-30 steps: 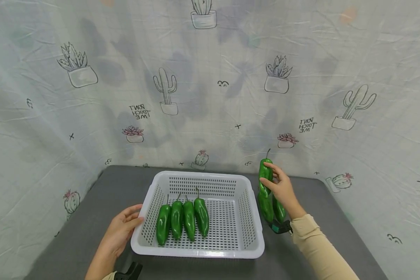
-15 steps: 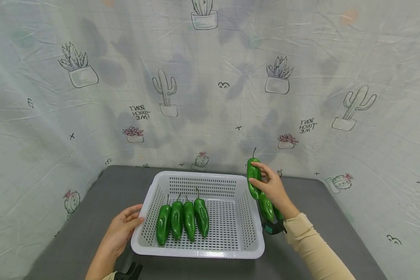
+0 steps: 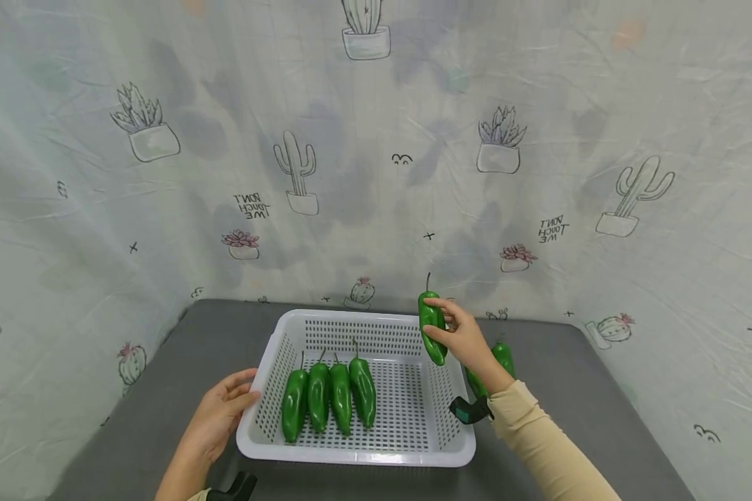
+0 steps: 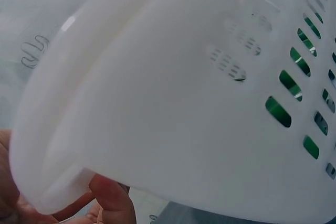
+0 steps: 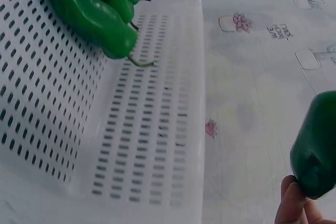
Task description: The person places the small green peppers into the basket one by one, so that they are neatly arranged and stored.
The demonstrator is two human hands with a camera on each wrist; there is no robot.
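Note:
My right hand (image 3: 466, 342) holds a long green pepper (image 3: 431, 321) between thumb and fingers, stem up, over the right back corner of a white perforated plastic basket (image 3: 376, 456). In the right wrist view the held pepper (image 5: 319, 142) shows at the right edge, fingertips at its lower end. Several green peppers (image 3: 341, 396) lie side by side in the basket's left half, stems toward the back. At the basket's left rim, my left hand (image 3: 216, 414) grips the edge; the left wrist view shows fingers (image 4: 113, 200) on either side of the rim.
More green peppers (image 3: 503, 358) lie on the dark grey table (image 3: 558, 390) right of the basket, partly hidden by the right forearm. A pale curtain (image 3: 376, 174) with cactus drawings hangs behind the table.
My right hand has carried the pepper leftward from beside the loose peppers to over the basket's right back corner. My left hand has stayed at the basket's left rim.

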